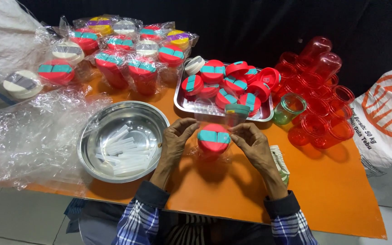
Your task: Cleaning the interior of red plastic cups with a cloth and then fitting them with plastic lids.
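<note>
So there's a big flat orange tabletop (341, 190) filling most of the frame, smooth and matte. Lower left sits a round shiny steel bowl (91, 136) with clear plastic sticks (123, 152) inside. Upper middle, a rectangular steel tray (182, 106) piled with loose red lids. To the right, a cluster of see-through red plastic jars (318, 90).

Dead centre is a small red plastic jar with a teal-striped lid (213, 138), standing upright, lid facing the camera, the stripe running left-right. The left hand (174, 144) and right hand (254, 144) pinch clear film either side of it, fingers narrow. The film's hard to make out, and the jar's body is mostly hidden.
</note>
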